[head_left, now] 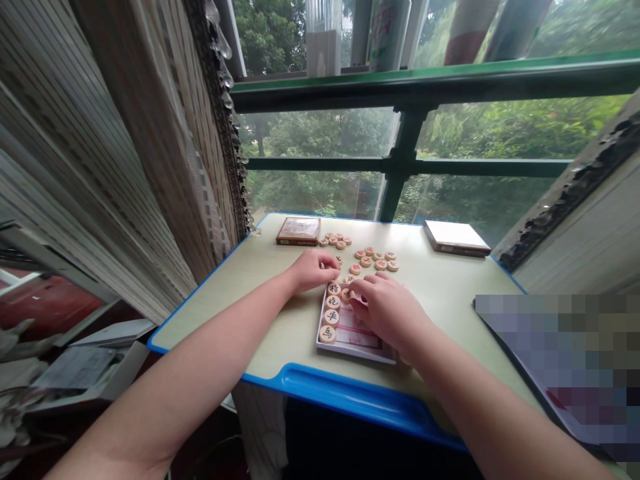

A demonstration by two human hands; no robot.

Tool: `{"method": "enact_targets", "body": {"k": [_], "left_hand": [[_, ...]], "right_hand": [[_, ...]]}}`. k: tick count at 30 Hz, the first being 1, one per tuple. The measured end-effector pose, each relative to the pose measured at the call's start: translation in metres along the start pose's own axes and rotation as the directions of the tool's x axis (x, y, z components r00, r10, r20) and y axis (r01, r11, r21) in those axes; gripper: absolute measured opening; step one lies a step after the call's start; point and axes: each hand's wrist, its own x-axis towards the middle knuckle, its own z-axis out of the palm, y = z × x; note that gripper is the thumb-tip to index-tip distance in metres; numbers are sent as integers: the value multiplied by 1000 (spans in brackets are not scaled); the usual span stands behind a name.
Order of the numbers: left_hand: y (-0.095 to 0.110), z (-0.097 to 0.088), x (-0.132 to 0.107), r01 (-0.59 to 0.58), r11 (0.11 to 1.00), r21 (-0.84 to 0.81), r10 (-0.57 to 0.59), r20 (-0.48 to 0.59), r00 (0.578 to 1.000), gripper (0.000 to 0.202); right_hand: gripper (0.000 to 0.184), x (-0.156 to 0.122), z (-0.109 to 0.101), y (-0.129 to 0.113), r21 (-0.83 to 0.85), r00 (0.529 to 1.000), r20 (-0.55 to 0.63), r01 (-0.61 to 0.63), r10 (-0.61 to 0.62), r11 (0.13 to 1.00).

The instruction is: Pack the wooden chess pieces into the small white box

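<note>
A white shallow tray (pixel 350 352) lies near the desk's front edge, with several round wooden Chinese chess pieces (pixel 331 310) lined along its left side. My left hand (pixel 313 270) rests at the tray's far left corner, fingers curled, pinching something I cannot make out. My right hand (pixel 387 310) lies over the tray's right half, fingers bent down onto a piece near the top of the column. More loose chess pieces (pixel 375 260) lie in a scattered group on the desk just beyond both hands.
The desk (pixel 250 287) has a blue rim and stands against a green-framed window. A brown box (pixel 299 231) sits at the far left, a flat white-topped box (pixel 456 238) at the far right. Bamboo blinds hang on the left. A blurred patch covers the right.
</note>
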Motion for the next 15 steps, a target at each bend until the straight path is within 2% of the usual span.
{"method": "enact_targets", "body": {"k": [4, 10, 15], "left_hand": [[4, -2, 0, -15, 1000, 8, 15, -12, 1000, 11], [8, -2, -2, -22, 999, 31, 20, 53, 998, 12], [7, 0, -3, -30, 1000, 7, 29, 68, 997, 12]], "right_hand": [[18, 0, -6, 8, 7, 997, -49, 63, -62, 998], [22, 2, -6, 11, -16, 999, 19, 48, -48, 999], [24, 1, -6, 11, 19, 999, 13, 50, -50, 999]]}}
